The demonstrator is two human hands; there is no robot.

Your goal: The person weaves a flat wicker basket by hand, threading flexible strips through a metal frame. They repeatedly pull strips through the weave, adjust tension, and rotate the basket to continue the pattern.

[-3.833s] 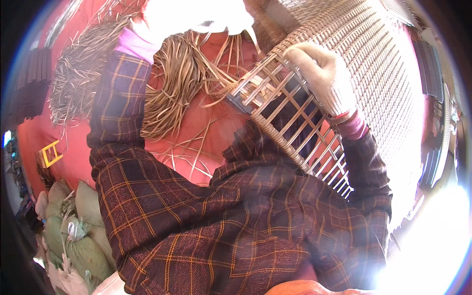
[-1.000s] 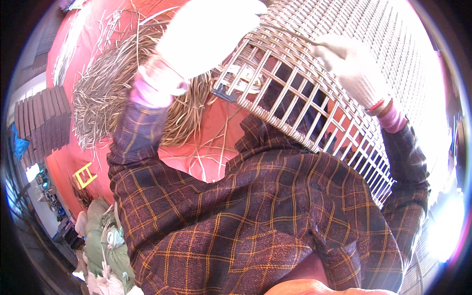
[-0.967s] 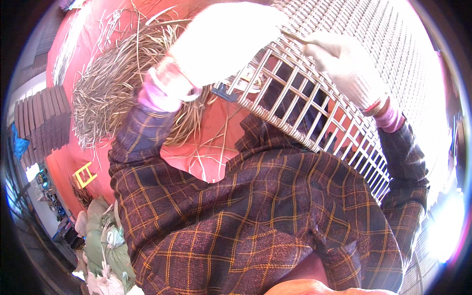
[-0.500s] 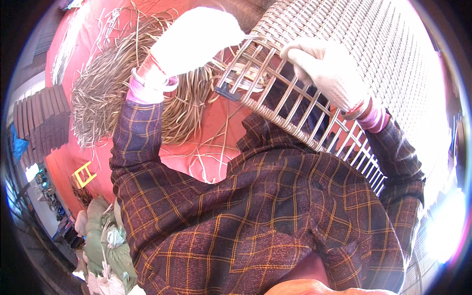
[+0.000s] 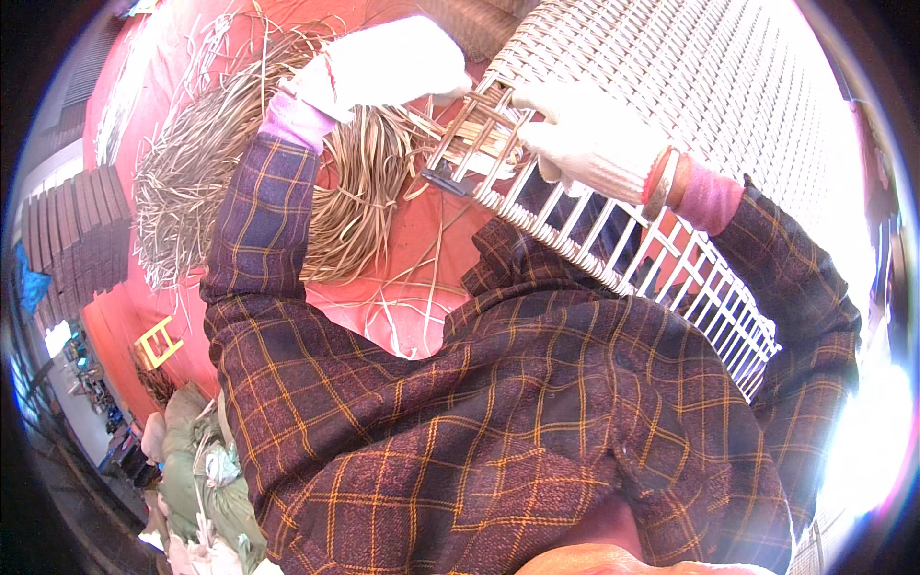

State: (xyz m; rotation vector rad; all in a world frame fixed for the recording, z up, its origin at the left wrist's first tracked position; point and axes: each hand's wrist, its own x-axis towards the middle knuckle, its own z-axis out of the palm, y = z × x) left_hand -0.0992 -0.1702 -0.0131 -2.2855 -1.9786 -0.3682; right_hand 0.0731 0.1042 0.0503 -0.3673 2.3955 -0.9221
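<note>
A large woven wicker piece (image 5: 661, 57) leans across my lap, its near side an open lattice of bars (image 5: 575, 216) with a wrapped edge. My left hand (image 5: 398, 65), in a white glove, is closed at the lattice's upper left corner; its fingertips seem to pinch a wicker strand, though glare washes out the detail. My right hand (image 5: 594, 139), also gloved in white, lies over the lattice's upper bars. Its fingers are curled, and what they hold is hidden. A dark foot (image 5: 446, 182) caps the lattice's lower left corner.
Loose wicker strands lie in a big bundle (image 5: 359, 201) on the red cloth (image 5: 335, 297) at left. A yellow frame-shaped object (image 5: 159, 342), stacked brown slats (image 5: 77, 235) and green sacks (image 5: 216, 489) stand farther left. Strong glare covers the right side.
My right hand has moved left along the lattice toward its corner, close to my left hand. The left hand has turned slightly, and the strand stretched from its fingertips no longer shows clearly.
</note>
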